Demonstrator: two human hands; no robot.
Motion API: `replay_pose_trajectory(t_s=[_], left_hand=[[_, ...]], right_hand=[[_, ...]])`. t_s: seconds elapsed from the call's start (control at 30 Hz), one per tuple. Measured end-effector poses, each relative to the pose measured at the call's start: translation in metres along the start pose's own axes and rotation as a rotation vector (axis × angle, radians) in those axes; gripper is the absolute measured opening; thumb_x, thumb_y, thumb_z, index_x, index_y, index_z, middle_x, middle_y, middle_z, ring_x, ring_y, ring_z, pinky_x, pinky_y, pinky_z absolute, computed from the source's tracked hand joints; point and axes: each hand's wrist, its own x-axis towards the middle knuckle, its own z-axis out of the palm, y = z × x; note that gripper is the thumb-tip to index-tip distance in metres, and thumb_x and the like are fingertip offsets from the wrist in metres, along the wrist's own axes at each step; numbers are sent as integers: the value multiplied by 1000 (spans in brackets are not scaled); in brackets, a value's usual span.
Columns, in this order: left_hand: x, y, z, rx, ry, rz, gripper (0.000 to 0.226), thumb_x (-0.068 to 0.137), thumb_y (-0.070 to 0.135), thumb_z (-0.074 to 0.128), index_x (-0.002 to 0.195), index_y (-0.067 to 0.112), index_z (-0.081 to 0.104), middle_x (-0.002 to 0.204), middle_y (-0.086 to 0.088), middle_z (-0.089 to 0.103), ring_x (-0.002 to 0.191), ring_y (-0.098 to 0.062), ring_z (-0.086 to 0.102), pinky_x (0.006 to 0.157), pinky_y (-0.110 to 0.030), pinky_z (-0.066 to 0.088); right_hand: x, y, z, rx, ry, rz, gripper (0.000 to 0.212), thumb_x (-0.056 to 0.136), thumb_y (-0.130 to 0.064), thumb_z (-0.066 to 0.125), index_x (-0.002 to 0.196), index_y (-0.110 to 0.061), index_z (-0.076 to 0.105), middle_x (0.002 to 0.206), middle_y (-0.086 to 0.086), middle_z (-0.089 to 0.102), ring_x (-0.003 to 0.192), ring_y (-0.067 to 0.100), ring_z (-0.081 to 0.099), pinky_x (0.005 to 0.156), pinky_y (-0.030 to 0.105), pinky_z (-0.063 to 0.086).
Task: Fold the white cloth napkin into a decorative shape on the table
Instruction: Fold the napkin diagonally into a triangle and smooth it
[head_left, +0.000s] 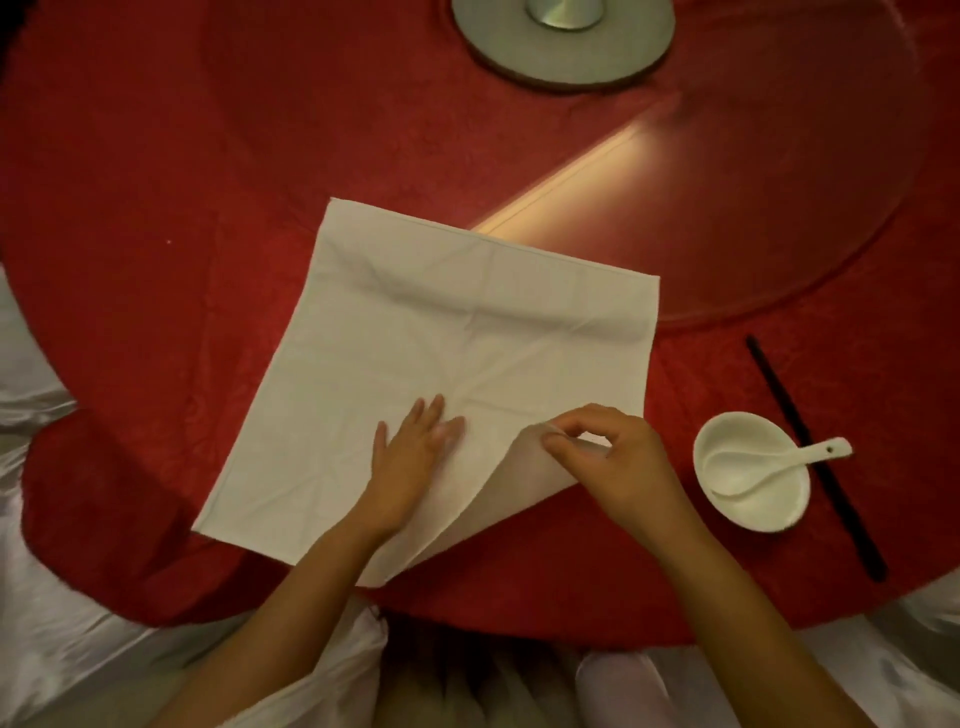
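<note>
A white cloth napkin (415, 332) lies spread flat on the red tablecloth (156, 208), turned slightly so its far edge slopes down to the right. My left hand (410, 457) rests flat on the napkin's near middle with straight fingers. My right hand (618, 457) pinches the near right corner of the napkin between thumb and forefinger. That corner is lifted and folded over towards the centre, so its underside shows.
A small white bowl (779, 512) with a white ceramic spoon (810, 452) in it stands right of the napkin. Dark chopsticks (810, 452) lie beyond it. A glass turntable (779, 208) with a round grey base (563, 52) covers the table's middle. White satin chair covers (62, 649) surround the near edge.
</note>
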Motion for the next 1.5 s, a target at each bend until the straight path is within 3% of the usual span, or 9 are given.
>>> replay_pose_trajectory(t_s=[0.07, 0.17, 0.23, 0.37, 0.77, 1.0, 1.17, 1.4, 1.5], left_hand=[[-10, 16, -25, -571, -55, -17, 42, 94, 57, 22, 120, 47, 54, 140, 16, 47, 132, 2, 37, 113, -32, 23], [-17, 28, -56, -647, 48, 37, 28, 80, 53, 57, 103, 39, 66, 99, 16, 72, 93, 0, 66, 79, -11, 49], [-13, 28, -63, -535, 143, 33, 12, 80, 29, 68, 90, 36, 69, 82, 13, 74, 80, -1, 68, 69, -10, 50], [3, 13, -76, -532, 279, 29, 25, 79, 8, 68, 72, 31, 72, 75, 11, 73, 73, -3, 68, 67, -14, 51], [87, -20, -177, -569, 519, 83, 27, 81, 4, 66, 69, 28, 72, 67, 15, 70, 64, 2, 64, 64, -13, 50], [141, -32, -209, -386, 623, -7, 12, 80, 13, 64, 76, 18, 75, 75, 5, 72, 71, -8, 66, 66, -22, 48], [155, -43, -206, -289, 628, -122, 10, 79, 21, 65, 74, 22, 73, 74, 6, 71, 72, -13, 66, 66, -30, 52], [163, -46, -204, -216, 648, -186, 12, 80, 29, 61, 74, 25, 71, 74, 10, 69, 69, -12, 62, 54, -24, 39], [166, -48, -204, -203, 644, -203, 12, 79, 30, 60, 73, 26, 69, 72, 10, 67, 69, -13, 61, 53, -24, 35]], right_hand=[[22, -9, 11, -1, -34, 24, 6, 77, -20, 70, 74, -24, 69, 75, -12, 68, 77, -1, 60, 82, 26, 47], [53, -20, 28, -43, -31, 45, 11, 76, -22, 71, 69, -28, 65, 73, -10, 66, 74, -1, 59, 78, 22, 46], [72, -27, 40, -42, -43, 45, 17, 75, -20, 71, 64, -30, 63, 72, -9, 66, 73, 0, 59, 73, 18, 43], [102, -37, 56, -19, -87, 43, 11, 75, -22, 70, 67, -28, 66, 75, -9, 68, 75, -1, 61, 65, 7, 44], [183, -73, 93, -180, 88, -6, 9, 82, -21, 62, 75, -24, 66, 73, -17, 63, 78, 7, 60, 96, 50, 41], [249, -89, 118, -215, 180, -8, 12, 80, -21, 63, 73, -30, 60, 64, -20, 55, 71, 6, 54, 97, 45, 41], [272, -75, 133, -303, 180, 37, 12, 81, -25, 61, 71, -31, 59, 62, -23, 50, 73, 6, 49, 86, 30, 25], [293, -70, 147, -385, 197, 35, 13, 82, -22, 58, 71, -29, 59, 61, -20, 49, 72, 8, 47, 72, 26, 11], [297, -68, 148, -432, 178, 25, 10, 83, -22, 56, 77, -26, 63, 72, -14, 56, 77, 12, 51, 77, 28, 14]])
